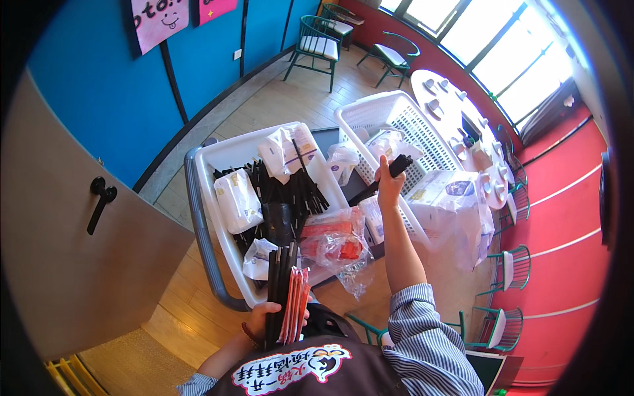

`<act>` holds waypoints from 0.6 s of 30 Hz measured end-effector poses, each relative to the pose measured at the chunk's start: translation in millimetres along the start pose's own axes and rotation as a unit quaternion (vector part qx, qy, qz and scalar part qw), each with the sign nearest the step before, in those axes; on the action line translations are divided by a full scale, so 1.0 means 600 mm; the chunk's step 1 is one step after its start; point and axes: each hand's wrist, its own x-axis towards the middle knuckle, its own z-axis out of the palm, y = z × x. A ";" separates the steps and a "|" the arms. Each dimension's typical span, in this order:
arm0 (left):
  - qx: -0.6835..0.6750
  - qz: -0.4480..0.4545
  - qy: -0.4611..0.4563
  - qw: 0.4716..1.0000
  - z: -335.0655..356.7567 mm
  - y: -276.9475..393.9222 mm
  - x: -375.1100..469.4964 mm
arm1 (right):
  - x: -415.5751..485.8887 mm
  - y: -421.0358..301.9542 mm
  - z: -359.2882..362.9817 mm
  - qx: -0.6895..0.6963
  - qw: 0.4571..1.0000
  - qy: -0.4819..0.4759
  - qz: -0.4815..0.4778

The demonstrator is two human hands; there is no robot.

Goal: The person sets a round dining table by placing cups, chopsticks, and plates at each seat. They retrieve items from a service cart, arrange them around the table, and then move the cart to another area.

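My left hand (265, 317), near the apron at the bottom, holds a bundle of black chopsticks (279, 282) together with several thin red-and-white paper packets (295, 304). My right hand (390, 180) is raised at the trolley's right part, shut on a bundle of black chopsticks (400, 166). Between the hands lies a clear plastic bag with red packets (332, 237). More black chopsticks (312, 190) lie loose in the white plastic tub (200, 168), among white packs of tissues (237, 200) and a tissue pack in plastic (290, 148).
The tub and a white perforated basket (346, 116) stand on a trolley with a grey handle (205, 247). A plastic-wrapped carton (438, 198) stands at its right. A door (74, 237) is at left; a set round table (421, 79) and green chairs (317, 44) stand beyond.
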 end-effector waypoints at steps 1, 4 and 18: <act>0.011 -0.005 0.004 1.000 0.000 -0.004 -0.001 | -0.003 0.001 -0.005 -0.020 1.000 -0.003 0.003; 0.020 -0.004 0.032 0.999 0.027 -0.017 0.007 | -0.025 0.022 -0.011 -0.058 0.998 -0.029 -0.007; 0.123 -0.159 -0.020 0.979 0.083 -0.150 0.146 | -0.041 -0.332 -0.398 0.371 0.923 0.049 -0.086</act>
